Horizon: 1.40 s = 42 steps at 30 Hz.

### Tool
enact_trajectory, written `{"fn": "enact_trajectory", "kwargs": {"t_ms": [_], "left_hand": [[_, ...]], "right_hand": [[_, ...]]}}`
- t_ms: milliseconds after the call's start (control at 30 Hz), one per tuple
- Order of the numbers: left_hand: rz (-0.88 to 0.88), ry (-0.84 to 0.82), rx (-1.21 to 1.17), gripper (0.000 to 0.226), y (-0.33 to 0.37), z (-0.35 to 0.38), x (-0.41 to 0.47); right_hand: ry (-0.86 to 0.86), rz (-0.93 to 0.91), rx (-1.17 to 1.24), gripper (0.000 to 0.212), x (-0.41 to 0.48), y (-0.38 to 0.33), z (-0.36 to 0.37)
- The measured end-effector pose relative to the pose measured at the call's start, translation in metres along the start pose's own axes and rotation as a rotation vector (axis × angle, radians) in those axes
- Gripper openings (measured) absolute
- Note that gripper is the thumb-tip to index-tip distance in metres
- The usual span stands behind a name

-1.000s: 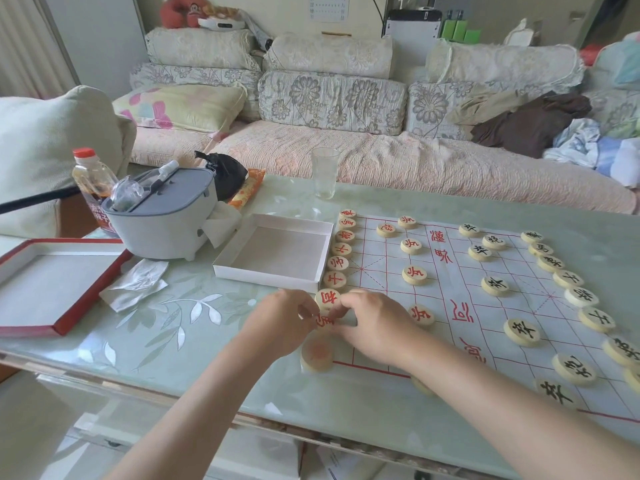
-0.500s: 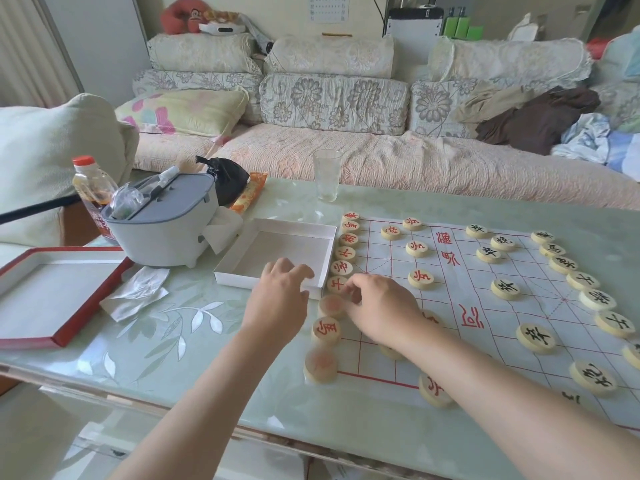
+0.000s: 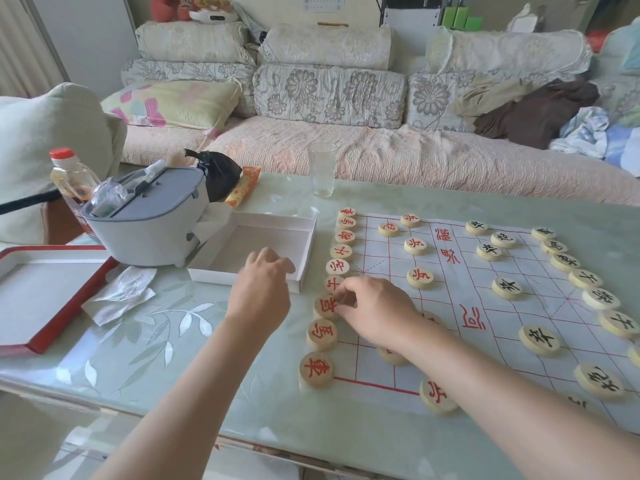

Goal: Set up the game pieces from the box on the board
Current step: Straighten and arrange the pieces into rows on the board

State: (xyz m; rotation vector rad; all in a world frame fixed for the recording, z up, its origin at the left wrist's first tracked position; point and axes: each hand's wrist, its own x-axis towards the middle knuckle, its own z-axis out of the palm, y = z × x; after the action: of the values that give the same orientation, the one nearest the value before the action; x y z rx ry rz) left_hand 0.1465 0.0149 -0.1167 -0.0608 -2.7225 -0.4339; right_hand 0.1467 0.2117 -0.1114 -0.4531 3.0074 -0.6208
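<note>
1. Red pieces (image 3: 321, 335): we line them in one column down the board's (image 3: 460, 282) left edge, probably their home rank. Black pieces (image 3: 539, 339) face them on the right.
2. Right hand (image 3: 375, 311): fingertips (image 3: 346, 294) bunched together, pinching one column piece (image 3: 325, 306), apparently to straighten it.
3. Left hand (image 3: 261, 289): fingers loosely curled, holding nothing, over the box (image 3: 277, 219) rim.

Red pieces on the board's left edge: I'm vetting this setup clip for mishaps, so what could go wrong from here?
The right hand pinches a red piece in a tightly packed column, so the neighbouring piece below may get nudged out of line. The right forearm lies low over a half-hidden piece on the board; drawing back could drag it.
</note>
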Motion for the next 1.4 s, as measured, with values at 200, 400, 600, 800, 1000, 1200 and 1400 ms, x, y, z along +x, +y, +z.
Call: {"fn": "enact_trajectory", "kwargs": {"t_ms": [200,400,600,800,1000,1200,1400], "left_hand": [[-0.059,-0.264,-0.194,0.029,0.026,0.004,-0.014],[-0.081,-0.344,-0.186,0.027,0.023,0.005,-0.015],[-0.081,-0.328,-0.151,0.032,0.020,0.006,-0.017],[-0.100,-0.336,-0.153,0.027,0.018,0.006,-0.014],[-0.089,-0.338,-0.172,0.027,0.020,0.006,-0.015],[-0.087,-0.343,-0.196,0.033,0.020,0.005,-0.016],[-0.090,-0.372,-0.211,0.033,0.019,-0.003,-0.017]], "right_hand": [[-0.020,0.001,0.049,0.020,0.001,0.002,-0.004],[0.013,0.010,0.060,0.016,0.002,0.003,0.001],[-0.014,-0.016,0.052,0.011,0.002,0.002,-0.004],[-0.005,-0.005,0.010,0.015,0.002,0.002,-0.002],[-0.037,-0.033,0.028,0.016,0.000,0.001,-0.003],[-0.026,-0.043,0.025,0.017,-0.001,0.001,-0.001],[-0.022,-0.044,0.020,0.019,-0.005,-0.002,-0.007]]}}
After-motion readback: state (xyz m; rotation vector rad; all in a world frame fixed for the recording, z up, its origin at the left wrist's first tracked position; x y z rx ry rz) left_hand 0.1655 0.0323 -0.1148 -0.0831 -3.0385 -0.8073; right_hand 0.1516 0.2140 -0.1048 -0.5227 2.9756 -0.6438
